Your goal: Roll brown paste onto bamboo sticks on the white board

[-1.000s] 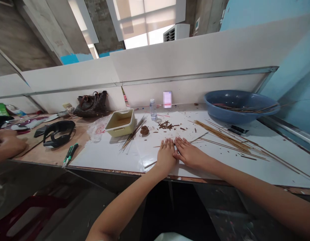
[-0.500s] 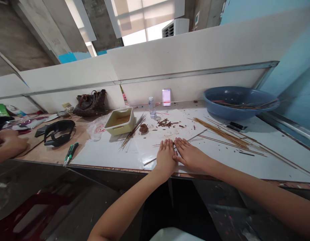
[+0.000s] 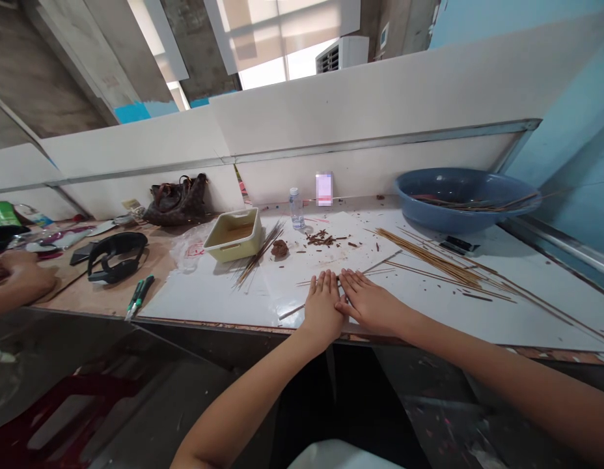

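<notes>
Near the table's front edge my left hand (image 3: 323, 305) lies flat, palm down, fingers stretched forward. My right hand (image 3: 369, 297) is flat right beside it, the thumbs touching or overlapping. Under both palms passes a thin grey stick (image 3: 386, 258), slanting from lower left to upper right; its middle is hidden. Thin brown sticks (image 3: 304, 283) show by the fingertips. Beyond my fingers are scattered dark brown bits (image 3: 322, 239) and a brown lump (image 3: 279, 249) that looks like clay or dough. A bundle of tan sticks (image 3: 429, 259) lies to the right.
A yellow-green tub (image 3: 228, 253) of brownish liquid, a water bottle (image 3: 296, 210) and a blurred phone-like screen (image 3: 324, 189) stand further back. The blue basin (image 3: 458, 218) holds more sticks. Leftward are a handbag (image 3: 178, 203), black headset (image 3: 116, 257), green-handled tools (image 3: 139, 296) and another person's hand (image 3: 26, 277).
Both hands stay flat over the grey stick, with only a very slight shift. The camera view has moved a little.
</notes>
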`<action>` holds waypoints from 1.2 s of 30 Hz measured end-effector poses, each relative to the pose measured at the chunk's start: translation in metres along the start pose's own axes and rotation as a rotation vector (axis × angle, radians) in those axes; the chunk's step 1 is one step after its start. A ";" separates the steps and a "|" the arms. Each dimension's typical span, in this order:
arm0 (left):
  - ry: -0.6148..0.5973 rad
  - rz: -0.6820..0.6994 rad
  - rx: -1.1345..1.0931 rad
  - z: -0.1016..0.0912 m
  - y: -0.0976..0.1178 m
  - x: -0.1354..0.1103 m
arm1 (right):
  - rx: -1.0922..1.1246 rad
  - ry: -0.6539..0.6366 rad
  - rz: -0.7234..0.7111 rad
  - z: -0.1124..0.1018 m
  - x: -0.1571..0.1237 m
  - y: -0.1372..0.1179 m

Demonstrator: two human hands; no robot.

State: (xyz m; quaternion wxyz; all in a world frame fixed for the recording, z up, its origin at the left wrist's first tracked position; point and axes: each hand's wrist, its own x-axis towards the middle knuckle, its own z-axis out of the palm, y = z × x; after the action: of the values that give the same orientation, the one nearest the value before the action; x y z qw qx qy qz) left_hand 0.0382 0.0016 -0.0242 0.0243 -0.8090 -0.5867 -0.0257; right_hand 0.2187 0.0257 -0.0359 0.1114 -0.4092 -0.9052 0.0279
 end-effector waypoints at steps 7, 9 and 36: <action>-0.129 -0.076 -0.065 -0.018 -0.017 0.055 | -0.039 -0.081 0.043 -0.001 0.049 0.030; -0.178 -0.084 -0.069 -0.023 -0.021 0.072 | -0.040 -0.090 0.031 0.001 0.064 0.041; -0.204 -0.104 -0.050 -0.023 -0.020 0.072 | -0.073 -0.053 -0.028 -0.006 0.061 0.032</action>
State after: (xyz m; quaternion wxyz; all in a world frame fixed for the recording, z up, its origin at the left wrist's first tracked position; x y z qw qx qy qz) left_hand 0.0410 0.0749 0.0039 -0.0571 -0.7764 -0.6263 0.0410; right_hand 0.2045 0.0919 -0.0238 0.0726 -0.3994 -0.9139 0.0043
